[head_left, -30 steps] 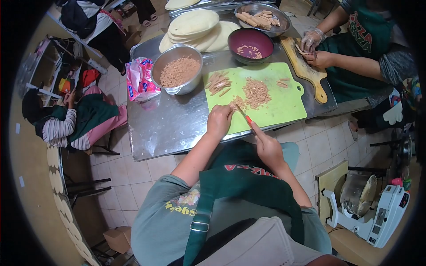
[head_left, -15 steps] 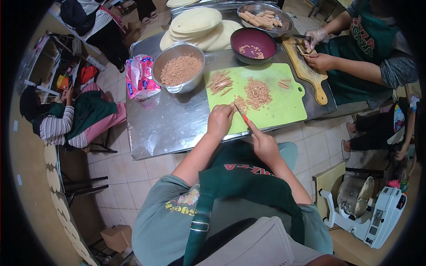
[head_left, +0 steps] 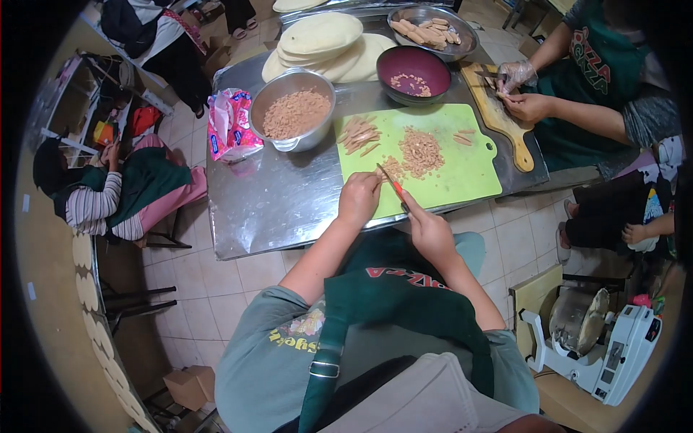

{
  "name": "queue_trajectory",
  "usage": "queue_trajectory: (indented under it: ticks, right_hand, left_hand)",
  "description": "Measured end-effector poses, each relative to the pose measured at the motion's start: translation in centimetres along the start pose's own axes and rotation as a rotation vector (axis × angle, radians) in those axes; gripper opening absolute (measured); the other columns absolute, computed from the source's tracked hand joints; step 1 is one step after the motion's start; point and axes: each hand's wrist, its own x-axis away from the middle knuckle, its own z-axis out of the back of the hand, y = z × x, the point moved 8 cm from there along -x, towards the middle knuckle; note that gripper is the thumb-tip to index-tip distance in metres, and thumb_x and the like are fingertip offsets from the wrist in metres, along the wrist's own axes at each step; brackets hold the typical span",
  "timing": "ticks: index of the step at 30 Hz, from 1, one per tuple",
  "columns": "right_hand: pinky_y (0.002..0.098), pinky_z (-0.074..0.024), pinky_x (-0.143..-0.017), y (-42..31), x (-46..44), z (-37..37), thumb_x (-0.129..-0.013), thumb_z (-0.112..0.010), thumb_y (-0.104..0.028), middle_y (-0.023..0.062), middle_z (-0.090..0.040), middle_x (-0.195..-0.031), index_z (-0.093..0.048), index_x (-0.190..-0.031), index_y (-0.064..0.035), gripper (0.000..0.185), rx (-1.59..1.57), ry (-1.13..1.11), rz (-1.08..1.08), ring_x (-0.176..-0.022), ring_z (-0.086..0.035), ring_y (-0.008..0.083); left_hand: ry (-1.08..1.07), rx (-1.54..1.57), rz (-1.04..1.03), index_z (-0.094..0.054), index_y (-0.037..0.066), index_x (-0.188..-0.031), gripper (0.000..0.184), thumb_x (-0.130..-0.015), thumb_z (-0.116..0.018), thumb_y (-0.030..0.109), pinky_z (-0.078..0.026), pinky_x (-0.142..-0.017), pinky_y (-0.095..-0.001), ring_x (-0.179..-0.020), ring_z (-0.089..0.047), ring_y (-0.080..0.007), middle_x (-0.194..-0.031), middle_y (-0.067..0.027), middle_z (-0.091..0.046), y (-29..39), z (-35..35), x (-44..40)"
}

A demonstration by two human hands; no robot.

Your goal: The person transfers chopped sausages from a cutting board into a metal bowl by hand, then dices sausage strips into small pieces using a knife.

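Note:
My right hand [head_left: 433, 237] grips a knife [head_left: 397, 186] with a red-orange handle, its blade angled toward my left fingertips. My left hand [head_left: 359, 198] is closed at the near edge of the light green cutting board [head_left: 462, 177], its fingers pressed on sausage strips that are mostly hidden. Beside the blade lies a small heap of chopped sausage [head_left: 392, 167], next to a larger chopped pile [head_left: 421, 150]. Uncut sausage strips [head_left: 359, 135] lie at the board's far left, and a few more strips [head_left: 463, 137] at its right.
A metal pot [head_left: 317, 119] of chopped sausage, a pink plastic packet [head_left: 231, 130], stacked flat breads [head_left: 320, 35], a maroon bowl [head_left: 411, 65] and a metal bowl of sausages [head_left: 469, 47] share the steel table [head_left: 245, 216]. A co-worker cuts on a wooden board [head_left: 521, 153] at right.
The knife blade has shifted slightly up and left at my left fingertips. My left hand stays nearly in place. The co-worker's hands and a person at far right have moved.

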Motion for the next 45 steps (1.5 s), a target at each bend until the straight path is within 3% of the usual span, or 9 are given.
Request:
queue_trajectory:
  ticks: [4,6,12,21,25,27,39,43,45]
  right_hand:
    - [0.0462,-0.0442,-0.055,0.0,-0.6,-0.7,-0.083,-0.049,-0.009,0.0192,-0.054,-0.056,-0.046,-0.131,-0.0179,0.049,0.037,-0.013,-0.015,-0.055,-0.056,0.0371]
    - [0.0454,-0.0451,-0.061,0.4,0.0,-1.0,-0.085,-0.048,-0.008,0.0226,-0.058,-0.070,-0.045,-0.131,-0.0188,0.048,0.024,-0.104,-0.106,-0.065,-0.058,0.0385]
    - [0.0456,-0.0449,-0.059,1.0,3.7,0.0,-0.085,-0.048,-0.008,0.0220,-0.060,-0.076,-0.043,-0.133,-0.0196,0.049,0.001,-0.094,-0.127,-0.066,-0.058,0.0396]
    - [0.0449,-0.0449,-0.056,-0.7,1.4,0.8,-0.085,-0.048,-0.009,0.0197,-0.058,-0.067,-0.045,-0.131,-0.0195,0.048,-0.029,0.006,-0.007,-0.061,-0.057,0.0370]
    - [0.0437,-0.0450,-0.061,-0.2,0.3,-0.3,-0.085,-0.048,-0.008,0.0227,-0.060,-0.075,-0.047,-0.131,-0.0181,0.047,-0.013,-0.071,-0.060,-0.064,-0.057,0.0391]
    - [0.0447,-0.0441,-0.055,-0.5,-0.3,-0.5,-0.084,-0.049,-0.008,0.0194,-0.055,-0.059,-0.045,-0.131,-0.0159,0.048,-0.010,0.011,0.040,-0.057,-0.056,0.0370]
    - [0.0451,-0.0445,-0.056,0.7,4.0,-0.3,-0.084,-0.049,-0.007,0.0209,-0.060,-0.074,-0.045,-0.132,-0.0174,0.049,0.068,-0.128,-0.114,-0.063,-0.058,0.0381]
    - [0.0445,-0.0446,-0.056,0.7,3.5,0.7,-0.085,-0.049,-0.007,0.0196,-0.060,-0.074,-0.046,-0.131,-0.0183,0.048,-0.054,-0.025,-0.047,-0.064,-0.058,0.0377]
    - [0.0429,-0.0446,-0.053,-0.3,3.0,1.4,-0.085,-0.049,-0.008,0.0170,-0.057,-0.064,-0.046,-0.132,-0.0194,0.049,0.005,0.056,0.024,-0.057,-0.056,0.0342]
  left_hand:
    - [0.010,0.010,-0.013,-0.066,0.001,-0.078,0.006,-0.075,-0.063,0.005,-0.048,-0.070,-0.0370,-0.076,-0.059,-0.0292,-0.079,-0.0128,-0.064,0.3,0.3,-0.1]
    - [0.012,0.007,0.000,-0.067,0.001,-0.079,0.006,-0.074,-0.065,0.005,-0.048,-0.070,-0.0367,-0.075,-0.059,-0.0294,-0.079,-0.0129,-0.064,0.3,0.4,-0.2]
    - [-0.006,0.014,0.020,-0.067,0.002,-0.078,0.006,-0.073,-0.067,0.007,-0.048,-0.068,-0.0372,-0.073,-0.060,-0.0301,-0.076,-0.0128,-0.064,-0.3,0.3,-0.1]
    - [-0.007,0.001,0.002,-0.064,0.001,-0.075,0.006,-0.075,-0.064,0.007,-0.048,-0.067,-0.0382,-0.073,-0.059,-0.0304,-0.074,-0.0130,-0.062,0.1,0.3,0.0]
    - [0.023,0.006,-0.049,-0.063,0.000,-0.075,0.008,-0.078,-0.062,0.007,-0.048,-0.068,-0.0378,-0.073,-0.058,-0.0295,-0.076,-0.0131,-0.062,0.4,0.5,0.2]
    - [0.004,0.000,-0.023,-0.064,0.001,-0.075,0.006,-0.075,-0.064,0.007,-0.048,-0.068,-0.0377,-0.073,-0.059,-0.0299,-0.076,-0.0130,-0.063,0.2,0.4,0.2]
    - [0.001,-0.028,-0.002,-0.064,0.002,-0.073,0.006,-0.073,-0.067,0.007,-0.047,-0.066,-0.0385,-0.071,-0.058,-0.0312,-0.071,-0.0136,-0.061,0.1,0.5,0.2]
    - [-0.002,-0.041,-0.018,-0.063,0.002,-0.072,0.007,-0.074,-0.067,0.007,-0.047,-0.065,-0.0387,-0.070,-0.058,-0.0314,-0.072,-0.0138,-0.060,0.0,0.4,0.3]
    - [0.002,-0.042,-0.025,-0.063,0.002,-0.072,0.007,-0.074,-0.067,0.007,-0.047,-0.065,-0.0389,-0.070,-0.058,-0.0315,-0.071,-0.0138,-0.060,0.0,0.5,0.3]
